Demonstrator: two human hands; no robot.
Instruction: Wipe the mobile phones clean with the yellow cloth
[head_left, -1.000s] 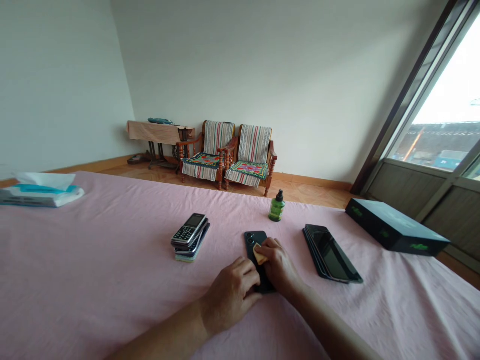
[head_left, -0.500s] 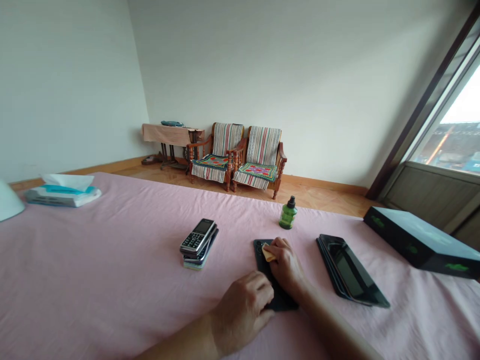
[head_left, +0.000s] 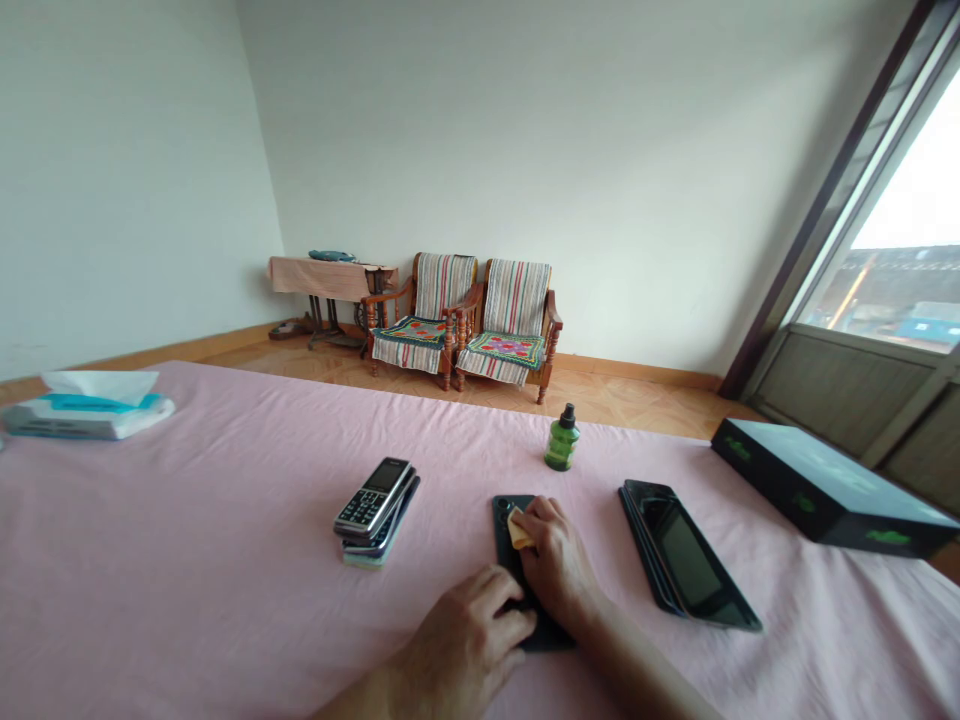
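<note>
A dark smartphone (head_left: 555, 632) lies back side up on the pink cloth, its camera lenses at the far end. My right hand (head_left: 556, 562) pinches a small yellow wiping cloth (head_left: 519, 530) and presses it on the phone's back beside the lenses. With bent fingers, my left hand (head_left: 466, 632) grips the phone's left edge near its lower half. The hands and the right forearm cover much of the phone. Beyond it stands a green spray bottle (head_left: 561, 445) with a black top.
Left of the hands, a keypad phone (head_left: 375, 497) tops a small stack of phones. Dark tablets (head_left: 694, 560) lie stacked on the right, near a black box (head_left: 825, 485). A tissue pack (head_left: 90, 415) sits far left on the pink cloth (head_left: 187, 560). Two wooden armchairs (head_left: 502, 345) stand beyond.
The view has shifted slightly, so the things sit a little lower and further left. My right hand keeps the wiping cloth near the lenses; my left hand's fingers have spread slightly along the smartphone's edge.
</note>
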